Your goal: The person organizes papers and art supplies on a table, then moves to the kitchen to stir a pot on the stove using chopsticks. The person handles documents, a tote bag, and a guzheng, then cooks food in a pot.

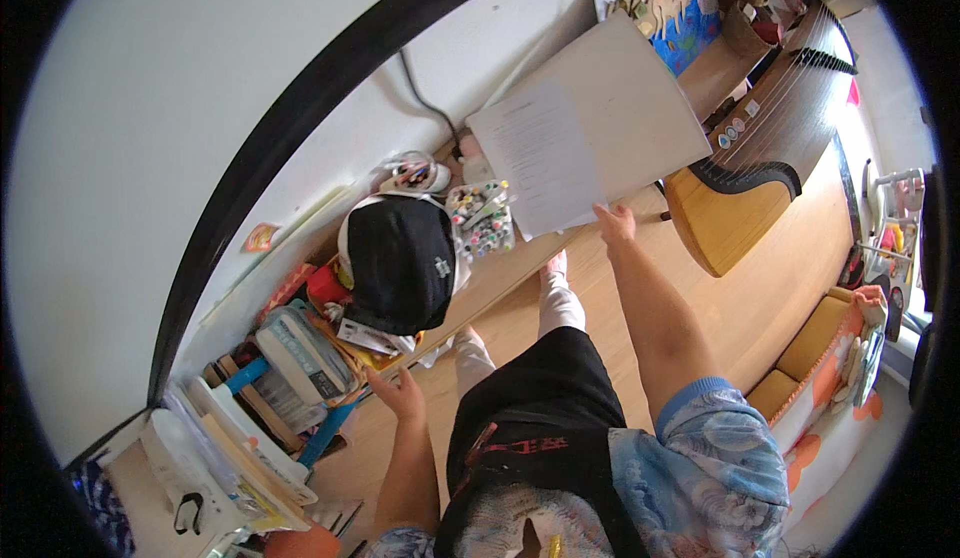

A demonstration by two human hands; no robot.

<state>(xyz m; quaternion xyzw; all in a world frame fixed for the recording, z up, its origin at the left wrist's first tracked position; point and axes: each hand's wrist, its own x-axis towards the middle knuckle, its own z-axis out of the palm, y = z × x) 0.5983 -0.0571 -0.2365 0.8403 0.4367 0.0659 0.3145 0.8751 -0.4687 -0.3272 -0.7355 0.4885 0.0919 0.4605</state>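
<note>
My right hand (616, 224) is at the lower corner of a printed sheet of paper (544, 153), its fingers at the paper's edge. The sheet lies on a white board or box lid (637, 100) above the desk (517, 261). My left hand (401, 394) is by the desk's front edge, beside a yellow tray with things in it, its thumb and fingers apart. A black cap or cloth bag (401, 261) sits on the pile between my hands. Next to it stands a clear container of markers (480, 220).
A stringed instrument like a guzheng (739, 213) stands on the right. A cup of pencils (416, 175) is near the wall. Plastic packs (307, 355) and upright folders (232, 453) crowd the left. A sofa (802, 355) is at the lower right.
</note>
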